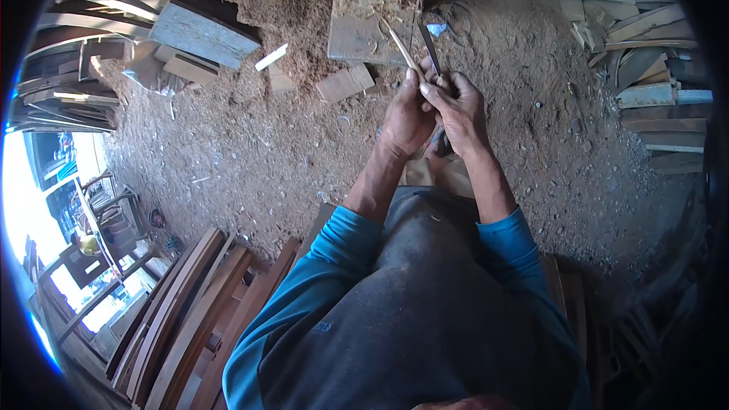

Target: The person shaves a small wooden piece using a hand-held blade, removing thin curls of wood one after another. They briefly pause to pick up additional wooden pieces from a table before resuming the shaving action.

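Both hands are close together ahead of my body, above the shaving-covered ground. My left hand (406,118) is closed around a thin, pale wooden stick (401,46), which points up and away with its far end tapering. My right hand (462,110) grips a tool with a narrow dark blade (430,48) and a light handle end showing at the fingers. Stick and blade run nearly side by side, spreading apart toward their tips. The fingers of the two hands overlap, so the lower ends of both pieces are hidden.
Past the hands lies a worn wooden board (364,36) strewn with shavings. A loose wood block (345,83) and a grey-white plank (203,36) rest on the sawdust. Curved timber is stacked at far left, far right (657,57) and near left (190,319).
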`<state>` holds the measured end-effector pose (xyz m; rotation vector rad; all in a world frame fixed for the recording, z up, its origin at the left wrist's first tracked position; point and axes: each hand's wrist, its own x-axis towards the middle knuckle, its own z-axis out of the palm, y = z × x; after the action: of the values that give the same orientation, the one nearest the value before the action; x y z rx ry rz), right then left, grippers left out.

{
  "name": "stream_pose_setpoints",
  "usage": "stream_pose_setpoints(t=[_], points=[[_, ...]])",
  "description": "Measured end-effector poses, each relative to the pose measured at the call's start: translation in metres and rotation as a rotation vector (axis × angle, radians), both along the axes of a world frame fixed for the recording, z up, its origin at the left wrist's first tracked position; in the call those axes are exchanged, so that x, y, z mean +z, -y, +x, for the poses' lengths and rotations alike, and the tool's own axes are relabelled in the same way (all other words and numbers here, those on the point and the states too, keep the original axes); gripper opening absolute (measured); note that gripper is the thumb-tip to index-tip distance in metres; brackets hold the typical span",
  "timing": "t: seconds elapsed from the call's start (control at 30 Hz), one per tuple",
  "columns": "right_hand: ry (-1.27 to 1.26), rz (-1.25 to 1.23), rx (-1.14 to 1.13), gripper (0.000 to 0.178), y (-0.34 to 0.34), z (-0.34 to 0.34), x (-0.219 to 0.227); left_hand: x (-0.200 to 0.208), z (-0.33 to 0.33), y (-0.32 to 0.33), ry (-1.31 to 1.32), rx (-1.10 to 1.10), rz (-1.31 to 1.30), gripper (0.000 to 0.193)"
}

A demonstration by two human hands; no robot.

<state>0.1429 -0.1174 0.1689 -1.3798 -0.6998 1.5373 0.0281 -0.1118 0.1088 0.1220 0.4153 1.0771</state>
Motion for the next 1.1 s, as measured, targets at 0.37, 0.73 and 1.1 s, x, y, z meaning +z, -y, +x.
stream_pose_setpoints(t=[0.37,0.73,1.1], points=[[0.35,0.225,0.237,0.023,-0.002,0.078,0.059,0.096,-0.047,-0.012,-0.627,0.043,0.199,0.021],[0.278,0.247,0.277,0.017,-0.037,0.048,0.062,0.121,-0.084,0.008,-1.02,-0.377,0.36,0.031],[0.447,0.076,0.297,0.018,-0.088,0.003,0.017,0.019,-0.1,-0.02,-0.633,-0.356,-0.054,0.029]])
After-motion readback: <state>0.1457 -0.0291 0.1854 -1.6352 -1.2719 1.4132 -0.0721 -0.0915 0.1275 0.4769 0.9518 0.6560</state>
